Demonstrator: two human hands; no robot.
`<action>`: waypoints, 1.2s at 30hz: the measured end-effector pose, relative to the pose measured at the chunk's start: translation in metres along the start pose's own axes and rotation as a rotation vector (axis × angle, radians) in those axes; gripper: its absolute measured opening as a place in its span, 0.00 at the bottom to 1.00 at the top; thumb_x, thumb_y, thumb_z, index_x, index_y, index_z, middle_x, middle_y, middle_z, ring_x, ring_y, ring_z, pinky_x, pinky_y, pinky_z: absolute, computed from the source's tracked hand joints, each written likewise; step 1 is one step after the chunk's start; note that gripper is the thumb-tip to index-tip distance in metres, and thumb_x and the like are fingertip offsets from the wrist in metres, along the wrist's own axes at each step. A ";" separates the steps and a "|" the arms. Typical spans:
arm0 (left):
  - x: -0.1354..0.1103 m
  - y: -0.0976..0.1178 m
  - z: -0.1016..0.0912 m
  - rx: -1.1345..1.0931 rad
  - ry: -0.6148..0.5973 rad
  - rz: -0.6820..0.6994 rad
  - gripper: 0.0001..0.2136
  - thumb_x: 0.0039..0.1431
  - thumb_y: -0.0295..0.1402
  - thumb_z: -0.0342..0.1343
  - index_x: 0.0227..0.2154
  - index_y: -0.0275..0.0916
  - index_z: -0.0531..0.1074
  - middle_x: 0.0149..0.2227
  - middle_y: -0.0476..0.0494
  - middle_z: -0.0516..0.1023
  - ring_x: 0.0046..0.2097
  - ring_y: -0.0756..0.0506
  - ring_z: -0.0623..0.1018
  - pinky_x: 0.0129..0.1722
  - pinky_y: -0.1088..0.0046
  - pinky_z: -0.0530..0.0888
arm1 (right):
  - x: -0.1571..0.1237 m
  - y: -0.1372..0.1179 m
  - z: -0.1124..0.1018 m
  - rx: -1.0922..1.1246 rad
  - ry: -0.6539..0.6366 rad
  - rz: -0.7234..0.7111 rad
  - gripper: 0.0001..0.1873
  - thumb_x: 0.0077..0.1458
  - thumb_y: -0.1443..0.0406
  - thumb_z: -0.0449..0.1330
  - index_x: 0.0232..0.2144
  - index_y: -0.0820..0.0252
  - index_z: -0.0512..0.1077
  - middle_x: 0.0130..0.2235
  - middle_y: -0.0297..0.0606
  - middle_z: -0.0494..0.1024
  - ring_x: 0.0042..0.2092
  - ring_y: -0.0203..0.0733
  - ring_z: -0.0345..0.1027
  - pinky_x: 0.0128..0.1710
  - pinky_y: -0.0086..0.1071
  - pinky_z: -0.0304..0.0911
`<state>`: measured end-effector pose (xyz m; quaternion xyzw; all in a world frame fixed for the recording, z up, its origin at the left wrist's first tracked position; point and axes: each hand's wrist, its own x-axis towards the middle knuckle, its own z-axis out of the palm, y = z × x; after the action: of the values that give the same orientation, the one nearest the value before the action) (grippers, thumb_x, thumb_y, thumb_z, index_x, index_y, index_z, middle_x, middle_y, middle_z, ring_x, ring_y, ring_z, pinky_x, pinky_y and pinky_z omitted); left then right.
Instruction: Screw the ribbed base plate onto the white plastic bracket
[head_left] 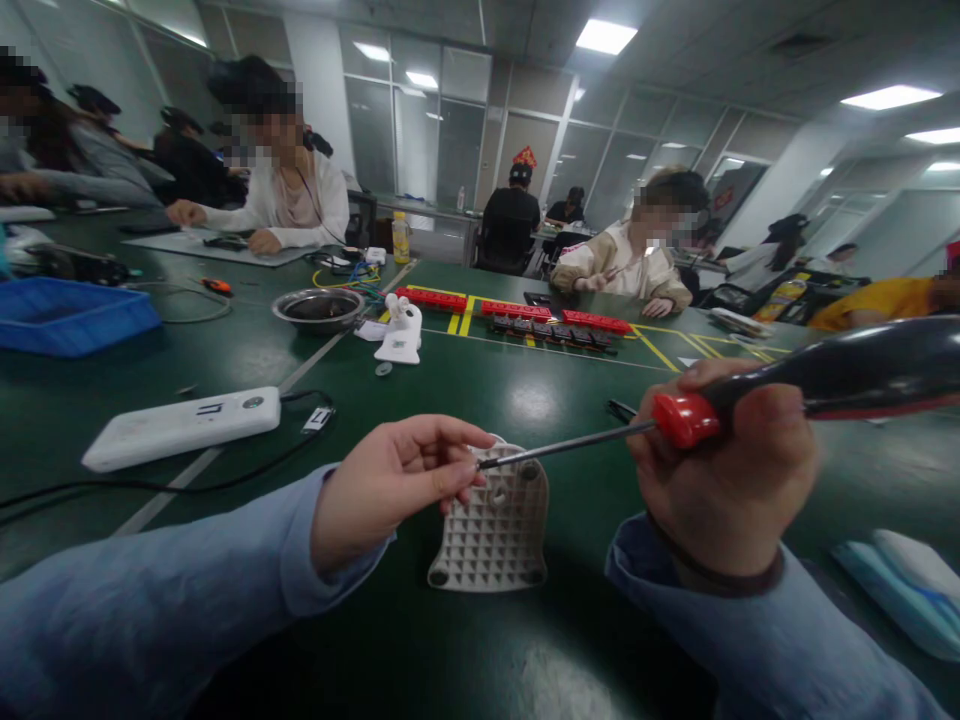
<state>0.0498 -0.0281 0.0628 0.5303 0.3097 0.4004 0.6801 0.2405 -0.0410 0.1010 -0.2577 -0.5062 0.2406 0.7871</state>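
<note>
My right hand [724, 480] is wrapped round a screwdriver [847, 375] with a black and red handle. Its thin metal shaft slants down to the left, over a pale plastic base [491, 540]. That base shows a ribbed grid underside with dark round pads at its corners. At the screwdriver's tip, the thumb and fingers of my left hand [409, 465] are pinched together; whatever lies between them is too small to make out. Part of the base's upper left edge is hidden behind my left fingers.
A white power bank [184, 428] with a black cable lies left, near a blue tray [71, 315]. Beyond are a metal bowl [319, 308], a white plastic part [401, 335] and red strips [514, 310]. A blue-white packet [904, 585] sits right. Other people work across the table.
</note>
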 end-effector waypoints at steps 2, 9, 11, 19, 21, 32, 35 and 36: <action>-0.002 0.001 0.000 0.050 0.019 0.029 0.08 0.46 0.23 0.57 0.32 0.36 0.73 0.24 0.50 0.74 0.25 0.56 0.72 0.24 0.84 0.69 | 0.000 0.001 0.000 0.023 0.008 0.030 0.14 0.42 0.56 0.61 0.21 0.61 0.68 0.14 0.26 0.63 0.12 0.28 0.52 0.05 0.21 0.47; -0.006 0.005 0.003 0.179 0.049 0.099 0.09 0.47 0.24 0.56 0.34 0.36 0.72 0.25 0.51 0.73 0.26 0.56 0.72 0.25 0.84 0.70 | 0.000 0.003 0.001 0.049 0.035 0.077 0.16 0.40 0.54 0.62 0.20 0.62 0.66 0.12 0.25 0.60 0.11 0.28 0.49 0.05 0.21 0.46; -0.006 0.006 0.003 0.211 0.046 0.089 0.10 0.47 0.25 0.56 0.35 0.35 0.71 0.25 0.50 0.72 0.26 0.55 0.72 0.24 0.83 0.70 | 0.000 0.004 0.001 0.045 0.039 0.077 0.16 0.40 0.54 0.62 0.20 0.61 0.66 0.12 0.25 0.60 0.11 0.28 0.49 0.05 0.20 0.46; 0.003 0.009 -0.006 0.291 0.066 0.120 0.16 0.54 0.38 0.47 0.42 0.33 0.64 0.28 0.46 0.71 0.25 0.51 0.72 0.21 0.77 0.69 | 0.008 0.005 -0.002 0.029 0.072 0.065 0.15 0.42 0.55 0.60 0.20 0.62 0.66 0.13 0.25 0.58 0.12 0.27 0.47 0.06 0.20 0.45; 0.016 0.005 -0.017 0.368 0.190 0.170 0.14 0.53 0.37 0.47 0.40 0.34 0.64 0.25 0.49 0.68 0.22 0.53 0.69 0.18 0.80 0.66 | 0.011 0.005 -0.004 0.028 0.086 0.084 0.16 0.41 0.54 0.61 0.20 0.62 0.66 0.12 0.25 0.58 0.12 0.27 0.46 0.06 0.20 0.43; 0.031 -0.058 -0.039 0.319 -0.258 -0.668 0.19 0.47 0.47 0.51 0.22 0.35 0.73 0.16 0.41 0.73 0.18 0.45 0.72 0.19 0.70 0.68 | 0.016 0.013 -0.006 0.017 0.095 0.119 0.16 0.39 0.54 0.61 0.21 0.62 0.65 0.12 0.25 0.58 0.12 0.27 0.46 0.07 0.20 0.43; 0.025 -0.060 -0.023 0.302 -0.182 -0.625 0.17 0.46 0.44 0.53 0.25 0.33 0.74 0.21 0.40 0.75 0.22 0.45 0.74 0.23 0.70 0.69 | 0.016 0.017 -0.006 0.018 0.093 0.142 0.15 0.40 0.55 0.61 0.20 0.62 0.66 0.13 0.25 0.59 0.12 0.27 0.46 0.07 0.20 0.44; 0.024 -0.059 -0.017 0.287 -0.141 -0.612 0.17 0.47 0.44 0.53 0.26 0.32 0.73 0.23 0.40 0.76 0.24 0.45 0.74 0.25 0.70 0.69 | 0.017 0.017 -0.006 0.017 0.100 0.142 0.15 0.40 0.55 0.61 0.20 0.62 0.66 0.13 0.25 0.59 0.12 0.27 0.46 0.07 0.20 0.44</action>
<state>0.0596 -0.0054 0.0018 0.5296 0.4599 0.0927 0.7067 0.2507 -0.0185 0.0993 -0.2979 -0.4447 0.2867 0.7946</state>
